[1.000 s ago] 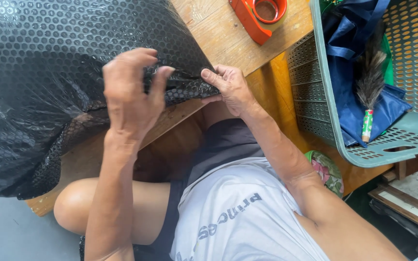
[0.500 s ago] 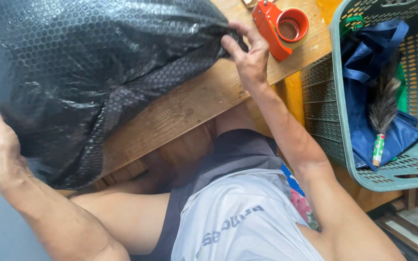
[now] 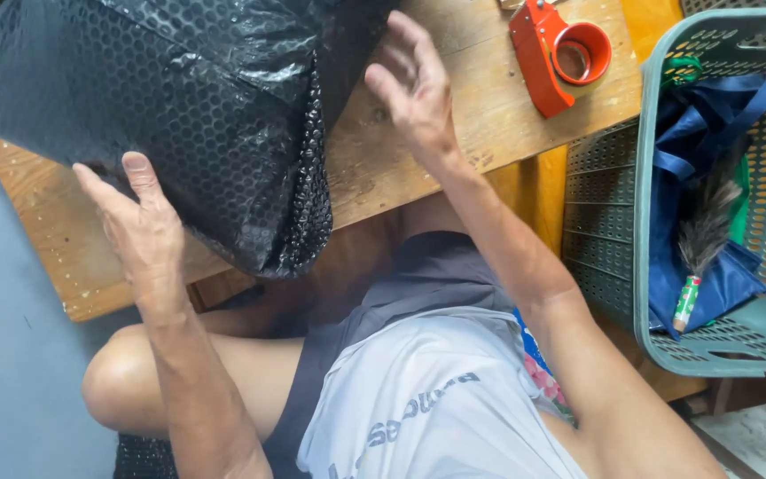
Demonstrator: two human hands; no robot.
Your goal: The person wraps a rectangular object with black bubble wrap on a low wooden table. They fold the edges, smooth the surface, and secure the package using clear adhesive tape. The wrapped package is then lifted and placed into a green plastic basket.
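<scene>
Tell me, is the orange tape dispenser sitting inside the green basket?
No, the orange tape dispenser lies on the wooden table, beside the green basket.

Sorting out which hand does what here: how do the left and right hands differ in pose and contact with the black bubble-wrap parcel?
The left hand lies flat against the near side of the black bubble-wrap parcel, fingers pointing up; the right hand is open with spread fingers beside the parcel's far corner, over the wooden table, gripping nothing. The left is low and near the table edge; the right is farther in. Both are bare.
</scene>
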